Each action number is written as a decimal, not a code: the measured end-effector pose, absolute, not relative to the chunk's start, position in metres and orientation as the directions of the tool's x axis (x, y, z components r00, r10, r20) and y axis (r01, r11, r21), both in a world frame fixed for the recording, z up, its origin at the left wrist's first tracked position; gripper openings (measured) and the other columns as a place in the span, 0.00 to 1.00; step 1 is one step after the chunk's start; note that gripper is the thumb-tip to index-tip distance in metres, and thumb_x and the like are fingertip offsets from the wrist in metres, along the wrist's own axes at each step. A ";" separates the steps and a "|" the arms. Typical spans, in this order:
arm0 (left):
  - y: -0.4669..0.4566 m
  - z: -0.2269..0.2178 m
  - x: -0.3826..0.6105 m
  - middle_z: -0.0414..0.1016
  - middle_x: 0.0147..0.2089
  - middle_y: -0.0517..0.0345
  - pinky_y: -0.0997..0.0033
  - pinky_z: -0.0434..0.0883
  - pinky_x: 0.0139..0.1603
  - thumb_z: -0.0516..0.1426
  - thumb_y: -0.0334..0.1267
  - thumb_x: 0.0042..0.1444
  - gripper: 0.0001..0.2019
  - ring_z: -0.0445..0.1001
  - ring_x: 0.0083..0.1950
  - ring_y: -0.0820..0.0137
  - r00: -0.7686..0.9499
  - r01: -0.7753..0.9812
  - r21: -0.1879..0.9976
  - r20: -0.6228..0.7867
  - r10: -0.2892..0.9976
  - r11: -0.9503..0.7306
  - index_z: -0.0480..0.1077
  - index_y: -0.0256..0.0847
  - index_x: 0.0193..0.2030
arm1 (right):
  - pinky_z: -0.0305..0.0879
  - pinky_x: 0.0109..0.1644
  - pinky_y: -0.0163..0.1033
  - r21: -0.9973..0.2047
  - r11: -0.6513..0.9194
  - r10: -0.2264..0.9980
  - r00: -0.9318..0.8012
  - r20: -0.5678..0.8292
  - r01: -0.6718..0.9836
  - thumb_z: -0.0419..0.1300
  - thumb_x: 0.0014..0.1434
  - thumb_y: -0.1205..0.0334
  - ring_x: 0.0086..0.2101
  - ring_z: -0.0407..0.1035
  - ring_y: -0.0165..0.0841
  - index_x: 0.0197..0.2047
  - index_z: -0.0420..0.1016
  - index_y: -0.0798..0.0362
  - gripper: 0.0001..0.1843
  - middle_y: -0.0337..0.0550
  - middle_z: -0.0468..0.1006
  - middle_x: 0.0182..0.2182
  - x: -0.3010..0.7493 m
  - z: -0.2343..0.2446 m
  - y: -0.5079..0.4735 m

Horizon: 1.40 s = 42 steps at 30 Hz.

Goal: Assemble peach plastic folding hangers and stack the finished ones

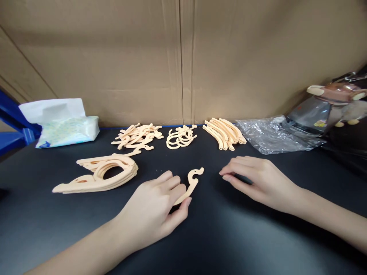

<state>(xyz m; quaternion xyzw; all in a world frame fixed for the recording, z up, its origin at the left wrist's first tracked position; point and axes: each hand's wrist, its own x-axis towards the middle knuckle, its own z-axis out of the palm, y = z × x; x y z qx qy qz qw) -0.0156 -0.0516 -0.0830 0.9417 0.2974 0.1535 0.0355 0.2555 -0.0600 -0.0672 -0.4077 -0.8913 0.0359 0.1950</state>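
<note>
My left hand is loosely curled, with thumb and fingertips closed in a pinch on the lower tail of a pale peach, flat, S-curved hook piece cut from thin sheet; wood or foam board, I cannot tell which. The hooked head sticks out past my fingertips, away from me and toward my right hand. I cannot tell whether the head rests on the matte black tabletop or sits just clear of it. Judgement: very light, thin, fairly stiff in its plane, likely to snap or crease at the narrow neck below the hook; the surface looks dull, not slippery. The best hold seems to be the broader tail, flat faces between thumb and finger, as now. The right hand lies palm down on the tabletop, near the hook head but apart from it, fingers straight and close together, holding nothing. Ahead of the left hand, to its outer side: a stack of large peach arched cut-outs. Farther ahead: a heap of small peach hook shapes and a cluster of peach open rings. Ahead of the right hand: a bundle of peach curved strips, with a crumpled clear plastic bag to its outer side.
</note>
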 end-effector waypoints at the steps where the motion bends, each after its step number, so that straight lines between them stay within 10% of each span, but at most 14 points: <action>1: -0.051 -0.083 -0.016 0.64 0.28 0.60 0.65 0.60 0.31 0.47 0.32 0.64 0.11 0.61 0.30 0.68 0.788 0.537 0.148 0.263 0.556 -0.831 0.62 0.41 0.29 | 0.64 0.40 0.37 -0.211 0.668 0.736 -0.593 0.327 0.713 0.51 0.68 0.65 0.35 0.71 0.32 0.42 0.74 0.53 0.10 0.41 0.77 0.35 0.253 -0.066 -0.053; 16: -0.050 -0.078 -0.022 0.65 0.29 0.58 0.65 0.59 0.27 0.53 0.33 0.56 0.06 0.62 0.31 0.66 0.866 0.450 0.118 0.187 0.465 -0.885 0.62 0.41 0.28 | 0.53 0.33 0.39 -0.033 0.833 0.530 -0.781 0.331 0.552 0.60 0.63 0.55 0.38 0.69 0.37 0.38 0.78 0.55 0.12 0.47 0.75 0.40 0.103 -0.060 0.077; 34: -0.052 -0.079 -0.021 0.64 0.32 0.59 0.66 0.59 0.29 0.52 0.29 0.48 0.05 0.59 0.32 0.67 0.865 0.427 0.176 0.205 0.457 -0.887 0.58 0.41 0.30 | 0.58 0.40 0.39 -0.067 0.724 0.661 -0.663 0.352 0.686 0.59 0.64 0.61 0.34 0.68 0.33 0.32 0.74 0.56 0.10 0.41 0.75 0.30 0.185 -0.077 0.002; 42: -0.048 -0.084 -0.020 0.62 0.62 0.50 0.55 0.59 0.62 0.53 0.28 0.56 0.22 0.55 0.66 0.57 0.824 0.439 0.231 0.281 0.492 -0.868 0.61 0.40 0.58 | 0.60 0.39 0.37 -0.263 0.727 0.687 -0.679 0.259 0.634 0.58 0.65 0.58 0.34 0.67 0.31 0.38 0.76 0.52 0.08 0.38 0.74 0.32 0.237 -0.073 -0.021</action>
